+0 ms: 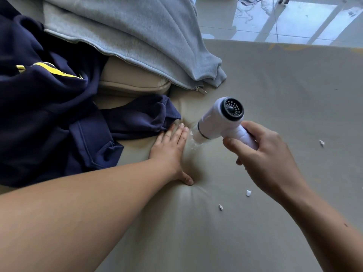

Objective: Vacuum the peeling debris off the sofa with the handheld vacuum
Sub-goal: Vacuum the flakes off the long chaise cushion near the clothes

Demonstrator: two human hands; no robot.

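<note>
The handheld vacuum (220, 122) is a small white, pistol-shaped unit. A round black grille at its rear faces the camera, a dark band rings the barrel, and the nozzle at the front is clear. It hangs tilted over the sofa (265, 85) with the nozzle aimed down and to the left, its tip low over the seat just beside the left fingertips. Whether the tip touches the fabric cannot be told, nor what the clear front part holds.

The sofa seat is smooth, pale grey-beige. White debris (248, 192) lies on it in three small bits: two near each other below the right wrist, the third well apart to the right.

The right hand (263, 152) grips the white handle from below, fingers wrapped round it and thumb along the near side. The left hand (172, 148) lies flat, palm down, with the fingers straight and together. Its thumb is spread and presses a hollow into the seat.

Its fingertips reach the edge of a crumpled navy garment (49, 114) with a yellow stripe. Beyond that sits a beige cushion (133, 79), partly covered by a grey zip-up top (137, 36). A glossy tiled floor (275, 18) shows past the sofa's far edge.
</note>
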